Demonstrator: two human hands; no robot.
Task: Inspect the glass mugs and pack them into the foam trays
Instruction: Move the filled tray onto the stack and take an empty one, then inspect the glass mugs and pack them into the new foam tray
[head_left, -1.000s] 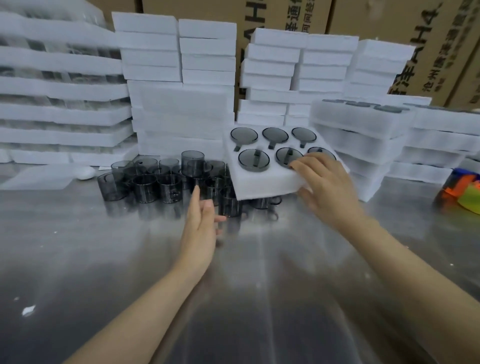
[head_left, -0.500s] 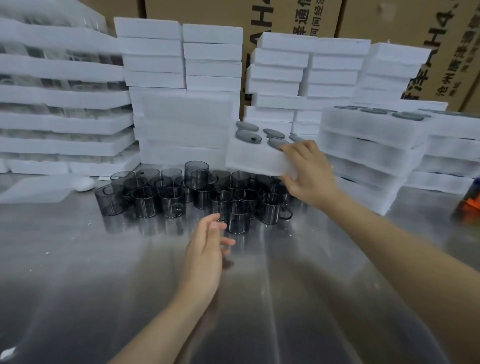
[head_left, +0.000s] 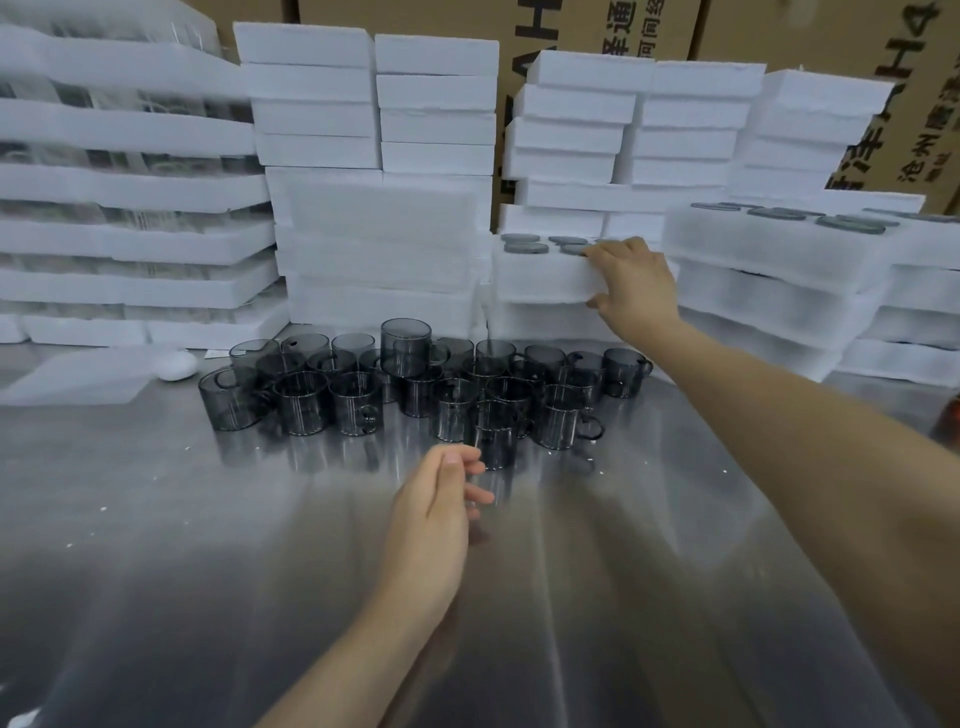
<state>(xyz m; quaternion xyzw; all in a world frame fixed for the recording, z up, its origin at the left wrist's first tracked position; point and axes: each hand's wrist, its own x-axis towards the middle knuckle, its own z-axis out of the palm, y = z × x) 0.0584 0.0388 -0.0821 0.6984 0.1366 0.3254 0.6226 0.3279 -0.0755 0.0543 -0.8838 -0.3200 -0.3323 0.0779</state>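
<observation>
At the left, stacks of foam trays (head_left: 130, 187) are being kept against the back, some with clear glass between the layers. In front of them, a crowd of smoky glass mugs (head_left: 415, 384) is being left standing on the tabletop (head_left: 156, 519), one mug being perched on top of the others.

Nearer the viewer, the left hand (head_left: 436, 512) is being held just short of the nearest mug (head_left: 496, 434); its fingers are loosely curled, nothing is being grasped, and no contact with the glass can be made out.

Further right, a filled tray (head_left: 540, 275), dark mug bottoms showing in its top, is being gripped at its right end by the right hand (head_left: 631, 283), fingers over the upper edge and thumb under it. The tray is being set onto a white stack beside more filled trays (head_left: 779, 244).

The step in hand is judged to be the stowing of a packed tray. Next, release of that tray, an empty one and another mug for inspection are probably being called for.
</observation>
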